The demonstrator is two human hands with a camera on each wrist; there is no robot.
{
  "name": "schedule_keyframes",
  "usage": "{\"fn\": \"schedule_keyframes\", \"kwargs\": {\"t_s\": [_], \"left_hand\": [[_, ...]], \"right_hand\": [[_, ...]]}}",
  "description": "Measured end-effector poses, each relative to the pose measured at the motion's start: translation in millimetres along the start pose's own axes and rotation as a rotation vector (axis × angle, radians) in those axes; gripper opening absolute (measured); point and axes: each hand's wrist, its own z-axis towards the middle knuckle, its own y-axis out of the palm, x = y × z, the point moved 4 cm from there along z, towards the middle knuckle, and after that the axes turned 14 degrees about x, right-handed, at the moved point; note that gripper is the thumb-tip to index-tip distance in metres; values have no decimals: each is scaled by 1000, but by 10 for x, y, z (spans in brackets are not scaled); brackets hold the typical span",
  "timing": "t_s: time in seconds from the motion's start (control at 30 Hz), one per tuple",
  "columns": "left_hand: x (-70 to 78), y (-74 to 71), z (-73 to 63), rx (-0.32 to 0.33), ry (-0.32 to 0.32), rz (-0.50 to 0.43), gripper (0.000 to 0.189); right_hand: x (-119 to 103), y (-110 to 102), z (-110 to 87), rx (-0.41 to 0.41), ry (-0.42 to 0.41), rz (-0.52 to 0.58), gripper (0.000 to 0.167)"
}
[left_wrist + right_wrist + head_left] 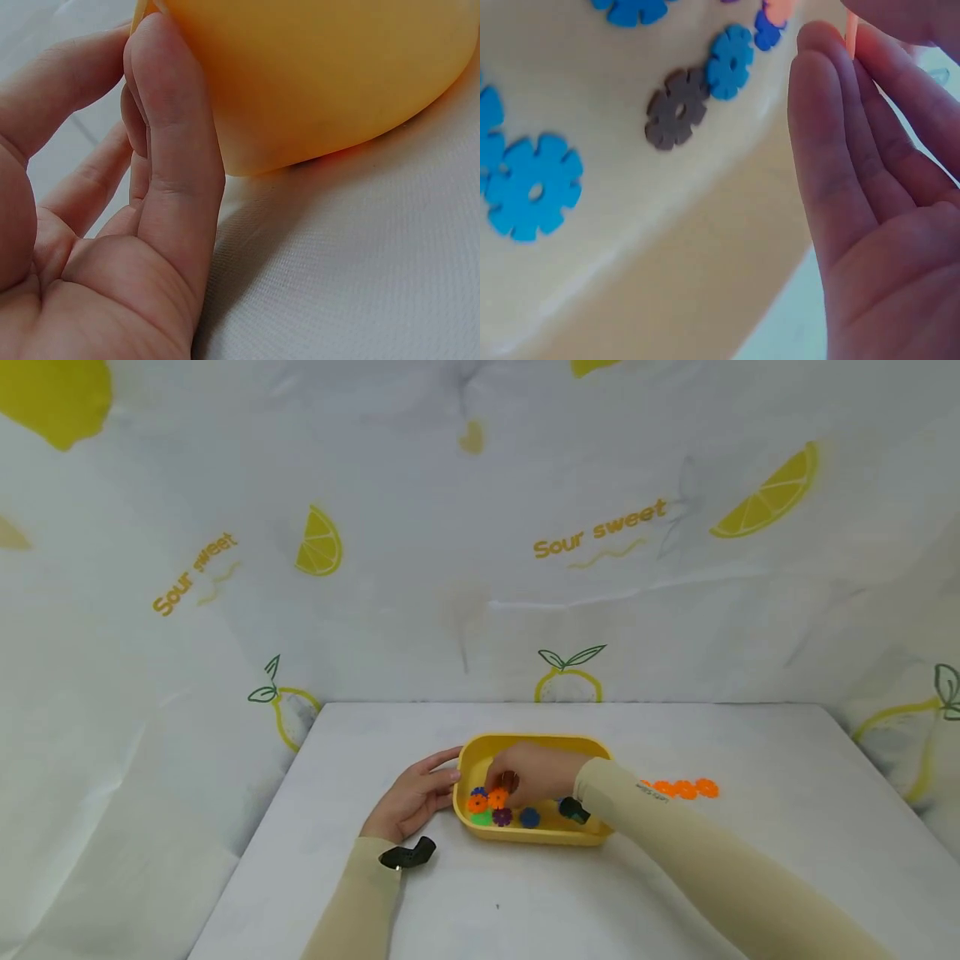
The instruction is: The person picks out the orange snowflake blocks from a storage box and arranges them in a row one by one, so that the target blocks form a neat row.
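Note:
A yellow plastic tray (534, 836) with rounded corners holds several small notched flower-shaped discs. My left hand (411, 797) grips the tray's left rim, its fingertips meeting the rim in the left wrist view. Inside the tray, my right hand (542, 770) pinches an orange notched disc (852, 34), seen edge-on between thumb and fingers in the right wrist view. Beneath and beside that hand lie an orange disc (477, 803), a purple disc (502, 817), a green disc (481, 818) and a blue disc (529, 817). A brown disc (676, 109) shows in the right wrist view.
Right of the tray, several orange discs (685, 789) lie in a row on the white tabletop (780, 827), partly hidden by the right sleeve. A lemon-print sheet (420, 610) rises behind the table. Each wrist carries a small black camera mount (407, 854).

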Motion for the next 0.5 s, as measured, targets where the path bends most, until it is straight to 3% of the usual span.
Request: {"fn": "schedule_keyframes", "kwargs": {"t_s": [0.23, 0.5], "left_hand": [[-43, -23, -12, 24, -15, -3, 62], [-18, 9, -53, 29, -15, -8, 62]], "right_hand": [[117, -241, -188, 77, -9, 50, 25], [286, -513, -520, 184, 43, 120, 25]]}}
